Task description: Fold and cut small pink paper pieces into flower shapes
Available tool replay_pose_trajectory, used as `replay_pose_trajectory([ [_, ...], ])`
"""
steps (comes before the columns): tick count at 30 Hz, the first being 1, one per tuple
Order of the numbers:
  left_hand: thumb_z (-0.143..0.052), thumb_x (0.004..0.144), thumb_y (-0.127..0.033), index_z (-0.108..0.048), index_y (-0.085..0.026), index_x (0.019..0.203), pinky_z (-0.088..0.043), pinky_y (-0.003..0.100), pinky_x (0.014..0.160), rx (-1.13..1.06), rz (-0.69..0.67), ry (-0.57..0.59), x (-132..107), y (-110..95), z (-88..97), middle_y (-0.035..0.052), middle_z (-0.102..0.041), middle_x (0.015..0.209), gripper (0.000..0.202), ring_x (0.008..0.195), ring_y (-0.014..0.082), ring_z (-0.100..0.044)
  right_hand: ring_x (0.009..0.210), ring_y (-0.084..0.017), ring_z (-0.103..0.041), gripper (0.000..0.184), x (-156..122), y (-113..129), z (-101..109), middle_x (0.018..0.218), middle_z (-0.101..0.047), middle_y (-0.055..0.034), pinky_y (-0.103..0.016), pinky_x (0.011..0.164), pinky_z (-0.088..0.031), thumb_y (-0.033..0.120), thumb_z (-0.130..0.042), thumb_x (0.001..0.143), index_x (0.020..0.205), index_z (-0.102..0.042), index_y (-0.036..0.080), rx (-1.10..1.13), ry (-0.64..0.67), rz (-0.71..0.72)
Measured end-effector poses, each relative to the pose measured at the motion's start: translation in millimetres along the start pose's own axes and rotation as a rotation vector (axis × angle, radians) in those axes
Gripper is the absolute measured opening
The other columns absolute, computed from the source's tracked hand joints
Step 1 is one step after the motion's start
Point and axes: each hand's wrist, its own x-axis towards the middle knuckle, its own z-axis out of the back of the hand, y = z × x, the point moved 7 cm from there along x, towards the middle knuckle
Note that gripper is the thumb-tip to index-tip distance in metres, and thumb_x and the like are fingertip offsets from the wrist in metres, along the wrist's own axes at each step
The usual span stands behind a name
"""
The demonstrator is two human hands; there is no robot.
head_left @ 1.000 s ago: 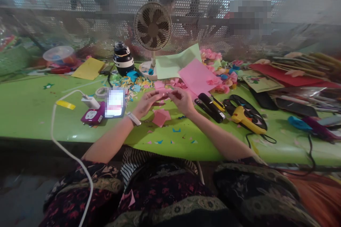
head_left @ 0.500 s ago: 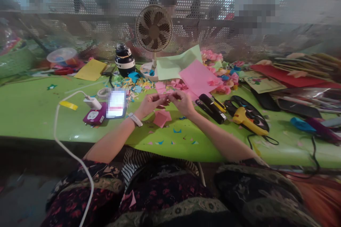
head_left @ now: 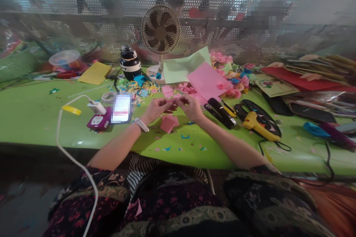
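My left hand [head_left: 157,108] and my right hand [head_left: 190,106] meet above the green table [head_left: 33,118], and the fingertips of both pinch one small pink paper piece [head_left: 174,101]. A white watch sits on my left wrist. Just below the hands lies a small stack of pink paper squares [head_left: 168,122]. A large pink sheet [head_left: 207,79] and a pale green sheet [head_left: 180,67] lie behind the hands.
A phone [head_left: 121,108] on a purple stand with a white charger cable is at my left. A black stapler [head_left: 219,112], yellow glue gun [head_left: 257,124], small fan [head_left: 160,33], black bottle [head_left: 129,63], pink paper flowers [head_left: 230,77] and paper scraps lie around.
The view shifted slightly between the first and second frames. My hands stay together on the pink piece, with only small finger movements.
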Motion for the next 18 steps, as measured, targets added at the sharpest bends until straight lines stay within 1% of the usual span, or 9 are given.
replay_pose_trajectory([
  [7,-0.082,0.078,-0.051,-0.071,-0.013,0.097,-0.062,0.038,0.083,0.051,0.013,-0.001,1,3,1.2,0.0098,-0.079,0.09,0.044,0.083,0.0192,-0.077,0.071,-0.019,-0.063,0.046,0,0,0,0.078,-0.067,-0.0049,-0.035,0.068,-0.054,0.065,-0.062,0.09,0.081,-0.063,0.02,0.02,0.007,0.005],
  [11,-0.081,0.081,-0.048,-0.072,-0.014,0.097,-0.062,0.037,0.083,0.051,0.019,-0.006,0,3,0.8,0.0099,-0.079,0.09,0.038,0.082,0.0181,-0.076,0.071,-0.018,-0.062,0.049,0,1,-1,0.078,-0.066,-0.0046,-0.035,0.067,-0.053,0.068,-0.062,0.089,0.082,-0.061,0.02,0.021,0.002,-0.003],
  [13,-0.081,0.081,-0.047,-0.072,-0.014,0.095,-0.062,0.037,0.083,0.044,0.015,-0.003,0,1,0.5,0.0099,-0.079,0.09,0.037,0.08,0.0174,-0.076,0.071,-0.017,-0.061,0.049,0,-1,1,0.078,-0.065,-0.0036,-0.033,0.066,-0.052,0.07,-0.064,0.087,0.084,-0.058,0.021,0.027,-0.029,-0.034],
  [16,-0.082,0.08,-0.047,-0.072,-0.013,0.094,-0.063,0.035,0.081,0.031,-0.006,-0.009,-1,-2,0.8,0.0103,-0.079,0.09,0.037,0.079,0.0169,-0.076,0.071,-0.017,-0.061,0.052,0,-5,6,0.081,-0.064,-0.0027,-0.032,0.064,-0.051,0.071,-0.068,0.083,0.094,-0.054,0.022,0.082,-0.088,-0.1],
  [18,-0.082,0.08,-0.048,-0.072,-0.013,0.094,-0.063,0.035,0.08,0.035,-0.01,-0.013,-1,-3,0.9,0.0103,-0.08,0.089,0.038,0.078,0.017,-0.076,0.072,-0.017,-0.062,0.054,0,-10,4,0.085,-0.065,-0.0034,-0.031,0.063,-0.052,0.071,-0.068,0.083,0.099,-0.052,0.022,0.132,-0.059,-0.146],
])
